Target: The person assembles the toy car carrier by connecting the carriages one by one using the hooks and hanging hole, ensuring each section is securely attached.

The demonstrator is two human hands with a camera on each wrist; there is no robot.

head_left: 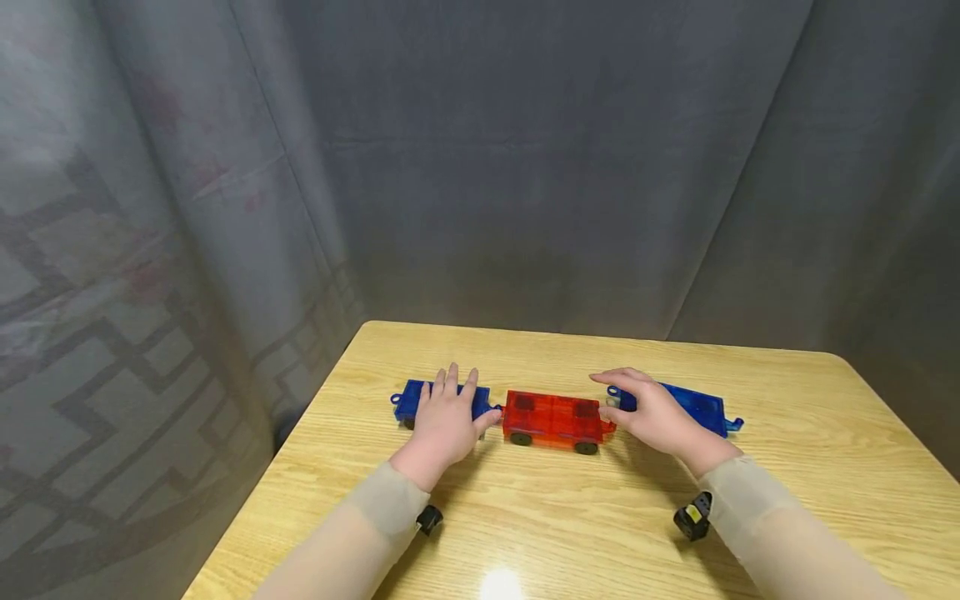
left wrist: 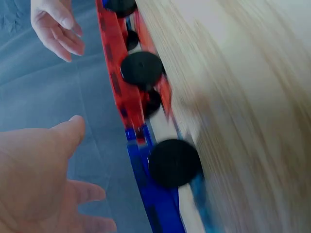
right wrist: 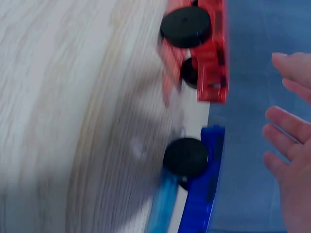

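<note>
I see three flat wheeled toy cars in a row on the wooden table point(head_left: 600, 533), their long axes all running from one hand to the other, crosswise to me.

My left hand point(head_left: 444, 421) covers most of the left blue car point(head_left: 411, 400); only its outer end and a sliver by my thumb show in the head view. The fingers lie straight and flat over it, though from the left wrist view the palm looks slightly clear of the deck, so I cannot tell whether it truly presses down.

My right hand point(head_left: 651, 410) hides the near end of the right blue car point(head_left: 701, 406), fingers loosely bent and spread above it. In the right wrist view the fingers hang beside the car's edge without closing on it, and whether they touch it I cannot make out.

Between the hands sits the red car point(head_left: 553, 417), fully in view. Its left end meets the left blue car at my left thumb; at its right end a small gap shows before the right blue car.

Both wrist views are blurred, with the table surface smeared. They show only black wheels point(right wrist: 185, 25) and car edges, cut off at the frame.
</note>
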